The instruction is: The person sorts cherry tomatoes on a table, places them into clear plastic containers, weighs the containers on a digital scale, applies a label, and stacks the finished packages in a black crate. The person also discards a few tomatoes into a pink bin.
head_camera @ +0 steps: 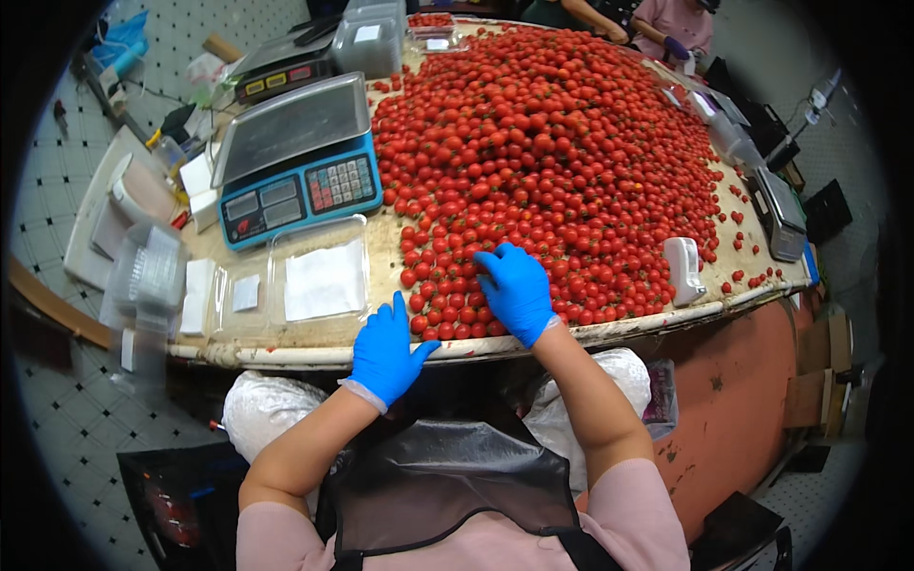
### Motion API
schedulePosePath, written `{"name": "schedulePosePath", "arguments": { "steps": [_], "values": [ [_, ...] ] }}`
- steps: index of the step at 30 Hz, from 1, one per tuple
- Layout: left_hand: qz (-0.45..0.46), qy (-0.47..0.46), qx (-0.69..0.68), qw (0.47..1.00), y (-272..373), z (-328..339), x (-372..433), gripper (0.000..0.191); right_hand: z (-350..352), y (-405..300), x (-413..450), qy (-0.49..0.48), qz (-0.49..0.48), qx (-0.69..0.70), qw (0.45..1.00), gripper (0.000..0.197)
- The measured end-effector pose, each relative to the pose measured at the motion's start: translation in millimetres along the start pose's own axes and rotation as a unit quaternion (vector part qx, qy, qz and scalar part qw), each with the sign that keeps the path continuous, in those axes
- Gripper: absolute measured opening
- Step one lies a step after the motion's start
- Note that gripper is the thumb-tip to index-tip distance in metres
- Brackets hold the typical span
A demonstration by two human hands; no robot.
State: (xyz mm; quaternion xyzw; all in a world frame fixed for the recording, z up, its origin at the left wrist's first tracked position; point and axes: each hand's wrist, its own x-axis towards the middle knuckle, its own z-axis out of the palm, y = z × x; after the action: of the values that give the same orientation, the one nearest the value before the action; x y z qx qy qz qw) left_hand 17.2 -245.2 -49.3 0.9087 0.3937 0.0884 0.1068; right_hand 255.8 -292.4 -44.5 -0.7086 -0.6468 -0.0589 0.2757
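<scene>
A large heap of cherry tomatoes [543, 143] covers most of the table before me. My right hand [520, 292], in a blue glove, lies on the heap's near edge with its fingers bent down among the tomatoes. Whether it grips any is hidden beneath the palm. At the table's front rim is my left hand [391, 351], also blue-gloved, thumb spread and holding nothing. Left of it sits a clear plastic tray [362, 268] lined with a white sheet [325, 280]. A blue weighing scale [300, 182] with a metal platform stands behind the tray.
Stacked clear containers [368, 36] and a second scale [285, 71] stand at the far left. More clear plastic trays [146, 268] are at the near left. A white tape dispenser [684, 270] rests right of the heap. Another person's purple-gloved hand [675, 48] shows across the table.
</scene>
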Motion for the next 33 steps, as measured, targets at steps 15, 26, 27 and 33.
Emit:
{"name": "schedulePosePath", "arguments": {
  "steps": [15, 26, 27, 33],
  "values": [
    [0.029, 0.361, -0.115, 0.925, 27.3, 36.9, -26.6, 0.078, 30.7, -32.3, -24.4, 0.031, -0.134, 0.129, 0.982, 0.030],
    [0.222, -0.008, -0.164, 0.961, 70.1, 68.6, -129.2, 0.065, 32.8, -32.6, -34.2, 0.031, -0.138, 0.078, 0.987, 0.035],
    [0.229, -0.017, -0.154, 0.961, 71.2, 68.7, -134.0, 0.063, 32.9, -33.2, -34.6, 0.028, -0.135, 0.077, 0.987, 0.035],
    [0.240, -0.008, -0.133, 0.962, 69.2, 66.7, -151.8, 0.051, 35.8, -32.5, -38.5, 0.088, -0.162, 0.059, 0.981, 0.034]
  ]
}}
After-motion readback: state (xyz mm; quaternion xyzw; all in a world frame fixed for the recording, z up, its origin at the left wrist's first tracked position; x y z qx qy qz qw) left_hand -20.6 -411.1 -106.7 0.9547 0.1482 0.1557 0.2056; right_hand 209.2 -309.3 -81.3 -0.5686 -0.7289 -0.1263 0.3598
